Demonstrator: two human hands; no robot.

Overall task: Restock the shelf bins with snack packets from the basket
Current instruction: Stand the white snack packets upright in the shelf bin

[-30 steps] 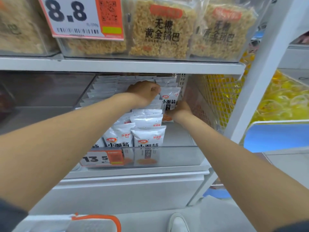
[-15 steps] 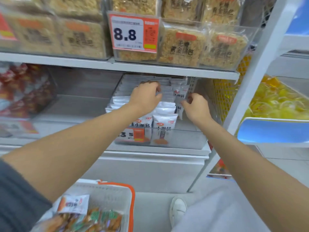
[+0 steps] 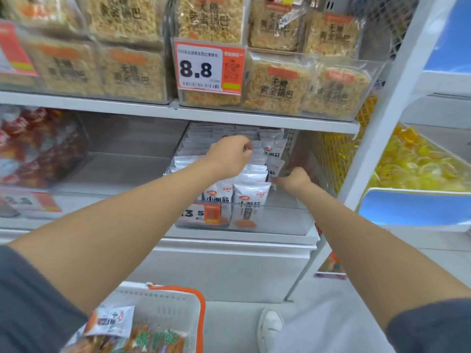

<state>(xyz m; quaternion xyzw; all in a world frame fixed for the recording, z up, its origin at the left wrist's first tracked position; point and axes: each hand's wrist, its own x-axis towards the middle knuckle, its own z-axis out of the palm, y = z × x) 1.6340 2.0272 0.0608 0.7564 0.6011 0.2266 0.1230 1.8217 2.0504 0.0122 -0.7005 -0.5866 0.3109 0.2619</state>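
Clear bin [image 3: 285, 220], frame centre: part-filled with white snack packets [image 3: 251, 197], right side bare. Left hand [image 3: 229, 156] curled over the rear row, grip unconfirmed. Right hand [image 3: 293, 180] pinches a tilted packet [image 3: 275, 165]. Basket [image 3: 158, 309], lower left, holds mixed packets [image 3: 112, 321]: restocking judged incomplete.

White metal shelving [image 3: 229, 115] w/ pale grey floor [image 3: 229, 324] below.

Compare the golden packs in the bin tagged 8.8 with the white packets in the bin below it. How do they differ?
The golden packs have clear wrappers showing crumbly contents; the white packets are opaque. The golden packs look larger than the white packets. The left hand and right hand reach among the white packets; nothing touches the golden packs. Both sit in clear bins with orange-and-white price tags.
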